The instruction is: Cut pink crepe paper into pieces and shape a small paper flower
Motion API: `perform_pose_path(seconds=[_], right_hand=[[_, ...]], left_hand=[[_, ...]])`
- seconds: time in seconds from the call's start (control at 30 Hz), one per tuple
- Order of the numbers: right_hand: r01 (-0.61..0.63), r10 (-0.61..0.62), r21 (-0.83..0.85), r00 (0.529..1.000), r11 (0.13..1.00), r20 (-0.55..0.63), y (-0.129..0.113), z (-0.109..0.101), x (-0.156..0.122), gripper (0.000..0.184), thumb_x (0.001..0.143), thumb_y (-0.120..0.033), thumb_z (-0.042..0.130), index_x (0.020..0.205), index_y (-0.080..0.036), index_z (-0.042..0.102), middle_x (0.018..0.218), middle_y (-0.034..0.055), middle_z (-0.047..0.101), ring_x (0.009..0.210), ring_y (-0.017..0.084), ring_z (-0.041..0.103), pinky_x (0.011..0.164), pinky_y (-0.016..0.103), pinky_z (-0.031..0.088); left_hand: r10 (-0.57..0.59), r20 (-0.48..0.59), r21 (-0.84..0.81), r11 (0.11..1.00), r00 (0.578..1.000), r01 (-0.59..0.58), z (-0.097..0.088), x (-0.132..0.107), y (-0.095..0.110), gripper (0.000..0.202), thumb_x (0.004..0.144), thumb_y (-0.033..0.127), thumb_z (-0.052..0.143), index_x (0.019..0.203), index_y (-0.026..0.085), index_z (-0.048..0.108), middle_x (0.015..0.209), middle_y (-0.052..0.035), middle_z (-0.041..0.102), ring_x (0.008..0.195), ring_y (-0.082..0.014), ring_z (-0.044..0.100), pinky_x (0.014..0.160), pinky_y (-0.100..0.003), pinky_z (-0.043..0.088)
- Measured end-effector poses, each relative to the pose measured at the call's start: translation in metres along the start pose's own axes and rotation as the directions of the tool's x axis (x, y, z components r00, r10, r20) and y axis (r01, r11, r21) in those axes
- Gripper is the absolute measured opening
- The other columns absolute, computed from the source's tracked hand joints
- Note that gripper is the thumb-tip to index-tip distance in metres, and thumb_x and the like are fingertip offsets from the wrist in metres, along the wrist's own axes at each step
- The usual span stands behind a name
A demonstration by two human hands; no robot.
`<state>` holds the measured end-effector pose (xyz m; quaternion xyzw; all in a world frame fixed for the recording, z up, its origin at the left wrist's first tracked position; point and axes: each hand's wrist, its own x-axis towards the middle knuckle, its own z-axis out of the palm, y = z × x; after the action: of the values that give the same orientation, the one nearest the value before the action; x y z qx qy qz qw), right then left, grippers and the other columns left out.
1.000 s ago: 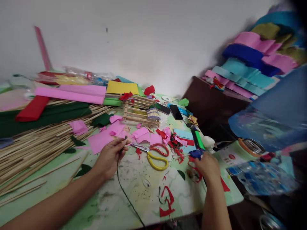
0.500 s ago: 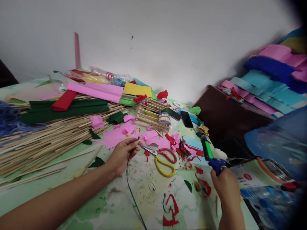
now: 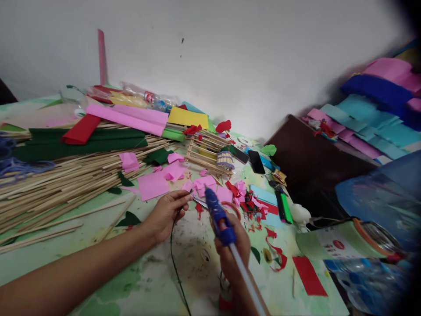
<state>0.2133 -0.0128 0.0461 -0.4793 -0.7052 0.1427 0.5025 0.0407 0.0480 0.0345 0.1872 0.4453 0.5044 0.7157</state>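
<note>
My left hand [image 3: 166, 211] rests on the table, its fingers pinched on the top end of a thin dark green wire stem [image 3: 175, 259] that trails toward me. My right hand [image 3: 234, 252] is wrapped round a blue hot glue gun [image 3: 217, 216] with a white glue stick out the back. Its nozzle points up and left, close to the pinched tip of the wire. Scissors [image 3: 226, 207] with red and yellow handles lie just behind the gun, mostly hidden by it.
A big pile of bamboo sticks [image 3: 55, 184] fills the left of the table, with rolls of pink, red and green crepe paper [image 3: 128, 118] behind. Pink and red paper scraps [image 3: 210, 184], two phones [image 3: 255, 161], a green-handled tool [image 3: 284, 206] and a plastic bottle [image 3: 368, 267] lie around.
My right hand brought the blue glue gun from the right side of the table to the middle, up to the wire tip. My left hand stayed put on the wire.
</note>
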Motion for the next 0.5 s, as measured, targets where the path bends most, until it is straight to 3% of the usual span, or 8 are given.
perform_pose_path(seconds=[0.1,0.5], right_hand=[[0.036,-0.045,0.074,0.993,0.997,0.112,0.004,0.018,0.002,0.023,0.078,-0.026,0.052,0.099,-0.021,0.056,0.087,0.0035,0.062,0.075,0.016,0.059,0.066,0.026,0.048],[-0.029,0.016,0.092,0.989,0.995,0.147,0.008,0.024,-0.002,0.022,0.078,-0.026,0.054,0.1,-0.021,0.056,0.084,0.0023,0.06,0.074,0.016,0.057,0.065,0.026,0.046]], left_hand=[[0.017,0.024,-0.012,1.0,1.0,-0.017,-0.001,0.0,0.0,0.02,0.067,0.015,0.072,0.085,0.015,0.062,0.054,0.0054,0.052,0.041,-0.0014,0.047,0.038,-0.007,0.039],[0.025,0.032,-0.044,0.999,0.999,-0.024,0.0,0.001,0.005,0.021,0.062,0.015,0.074,0.08,0.014,0.063,0.057,0.0044,0.052,0.044,-0.0019,0.047,0.036,-0.008,0.034]])
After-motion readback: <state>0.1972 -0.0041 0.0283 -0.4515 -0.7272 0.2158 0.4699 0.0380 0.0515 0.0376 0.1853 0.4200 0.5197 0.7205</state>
